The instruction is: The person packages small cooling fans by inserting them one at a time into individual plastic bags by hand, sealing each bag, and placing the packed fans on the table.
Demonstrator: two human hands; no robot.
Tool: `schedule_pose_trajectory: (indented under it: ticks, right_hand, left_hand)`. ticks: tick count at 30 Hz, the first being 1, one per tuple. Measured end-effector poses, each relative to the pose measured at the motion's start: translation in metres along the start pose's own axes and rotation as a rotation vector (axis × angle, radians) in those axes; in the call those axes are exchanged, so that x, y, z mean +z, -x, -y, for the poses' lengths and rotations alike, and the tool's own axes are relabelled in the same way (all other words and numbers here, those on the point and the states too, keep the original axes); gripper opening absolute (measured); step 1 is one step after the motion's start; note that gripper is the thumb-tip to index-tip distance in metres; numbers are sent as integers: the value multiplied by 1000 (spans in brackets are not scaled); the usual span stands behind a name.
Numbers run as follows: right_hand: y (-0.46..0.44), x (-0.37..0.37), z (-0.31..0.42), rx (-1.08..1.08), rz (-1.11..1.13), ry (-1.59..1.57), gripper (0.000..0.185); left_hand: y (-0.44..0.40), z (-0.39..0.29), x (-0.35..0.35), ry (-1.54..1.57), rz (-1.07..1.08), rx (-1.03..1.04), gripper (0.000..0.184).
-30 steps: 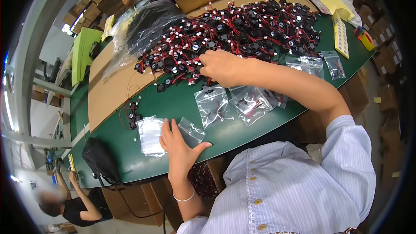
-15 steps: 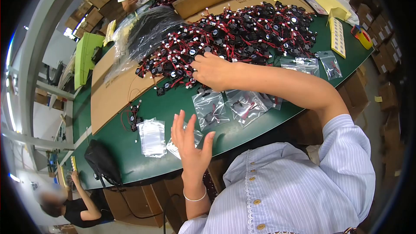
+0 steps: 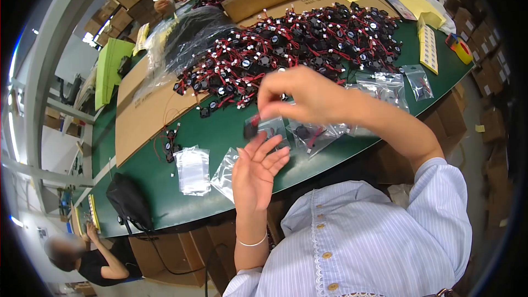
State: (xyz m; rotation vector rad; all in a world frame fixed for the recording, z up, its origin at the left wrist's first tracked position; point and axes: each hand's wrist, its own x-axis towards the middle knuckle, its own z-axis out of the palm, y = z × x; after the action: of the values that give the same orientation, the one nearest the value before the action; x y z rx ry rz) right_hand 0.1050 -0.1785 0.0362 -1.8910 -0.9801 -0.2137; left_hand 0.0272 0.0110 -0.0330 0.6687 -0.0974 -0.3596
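Observation:
Above the table, my right hand (image 3: 300, 96) pinches a small black cooling fan (image 3: 251, 127) with red wire, slightly blurred by motion. Just below it, my left hand (image 3: 257, 173) is held palm up with its fingers apart and nothing in it. Behind my right hand spreads a large heap of similar fans (image 3: 308, 38) with red and black wires and white plugs. A loose clear zip bag (image 3: 223, 175) lies left of my left hand, beside a stack of flat zip bags (image 3: 192, 173). Filled bags (image 3: 316, 138) lie beneath my right forearm, partly hidden.
On the green table (image 3: 159, 203) are a black pouch (image 3: 129, 203), a few loose fans (image 3: 170, 146), a cardboard sheet (image 3: 137, 126) and clear plastic wrap (image 3: 192, 38). A yellow label sheet (image 3: 427, 47) and tape dispenser (image 3: 459, 49) are at right. Two other people sit farther off.
My right hand has come away from the heap toward me, bringing a fan. My left hand has turned palm up and moved right, beneath it.

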Motion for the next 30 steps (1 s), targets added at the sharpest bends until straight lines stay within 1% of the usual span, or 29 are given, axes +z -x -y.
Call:
schedule_pose_trajectory:
  ticks: [1,2,4,5,6,7,8,9,10,11,12,13,14,15,16,17,18,20,21,22,24,28,30]
  right_hand:
    - [9,1,8,-56,56,-3,12]
    - [18,2,15,-128,91,-23,12]
    - [35,9,22,-89,57,-91,12]
    - [41,10,26,-83,53,-90,12]
    - [45,11,32,92,54,-147,12]
    - [48,10,35,268,53,-205,12]
    - [50,9,37,272,48,-208,12]
    - [50,9,39,354,72,-214,13]
    - [51,9,41,435,98,-219,15]
    - [51,9,43,435,98,-222,15]
    - [50,8,46,490,120,-328,19]
    - [50,7,47,542,144,-433,25]
    - [53,9,45,539,148,-433,25]
    - [60,13,41,467,136,-639,32]
    - [67,18,36,392,124,-844,41]
    - [74,24,32,424,99,-949,39]
    - [78,30,30,424,103,-948,39]
    - [84,39,30,360,-59,-820,27]
    - [84,43,32,365,-145,-825,17]
    - [86,46,34,364,-147,-825,17]
    - [88,51,35,387,-230,-940,18]
    - [89,46,45,461,-229,-932,16]
    - [92,49,42,332,-252,-529,16]
  left_hand:
    - [1,2,-4,1,19,10,52]
    - [3,3,-5,4,20,5,52]
    - [8,4,-5,-294,53,122,56]
    - [11,7,2,-311,84,202,55]
    - [15,9,4,-312,86,196,55]
    - [19,12,6,-436,99,253,52]
    - [24,13,7,-560,112,310,50]
    - [30,11,12,-575,78,250,40]
    - [31,11,13,-577,76,246,40]
    - [33,11,14,-451,53,181,39]
    - [34,11,15,-324,30,119,37]
    - [35,11,16,-324,28,122,37]
    - [34,11,17,-246,21,102,37]
    - [34,11,18,-167,15,83,36]
    - [35,11,20,-166,15,87,36]
    - [37,11,22,-185,5,86,35]
    - [39,12,23,-202,-5,83,33]
    - [40,15,26,-218,-14,81,31]
    - [40,16,27,-235,-20,78,30]
    - [41,16,26,-237,-19,77,30]
    - [43,16,23,-253,4,53,27]
    - [44,19,20,-370,10,62,27]
    - [44,23,22,-471,-53,136,26]
